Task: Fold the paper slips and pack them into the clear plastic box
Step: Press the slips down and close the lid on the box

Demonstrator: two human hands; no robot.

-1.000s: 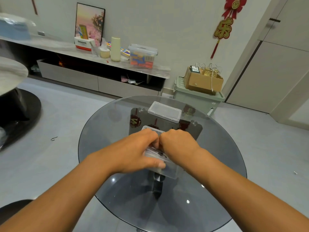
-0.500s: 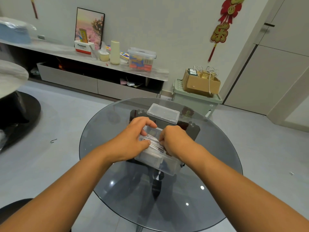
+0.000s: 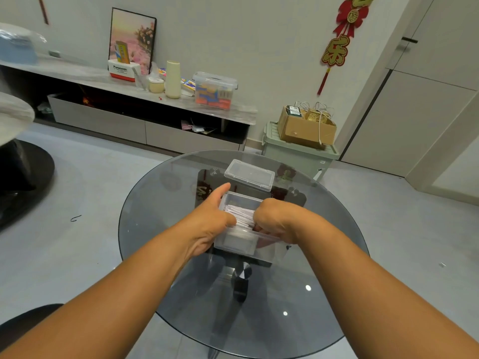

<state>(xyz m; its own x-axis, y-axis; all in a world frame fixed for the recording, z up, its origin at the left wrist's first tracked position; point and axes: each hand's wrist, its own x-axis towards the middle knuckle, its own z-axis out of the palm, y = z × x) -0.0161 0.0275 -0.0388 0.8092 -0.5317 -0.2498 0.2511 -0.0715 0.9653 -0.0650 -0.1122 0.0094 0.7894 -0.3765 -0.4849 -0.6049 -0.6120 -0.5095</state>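
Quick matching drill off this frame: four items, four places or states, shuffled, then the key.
Items:
1 clear plastic box
2 clear lid
3 paper slips
4 cardboard box

Places or states:
A on the green bin
B packed upright inside the box
C lying on the glass table, beyond the box
D between the left hand and right hand

Pairs: 1-D, 2-C, 3-B, 4-A

Cardboard box (image 3: 305, 126) atop green bin (image 3: 298, 154); framed picture (image 3: 132, 37) on shelf (image 3: 90, 77).

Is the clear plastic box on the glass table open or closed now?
Open: the clear plastic box shows white paper slips; its lid lies behind.
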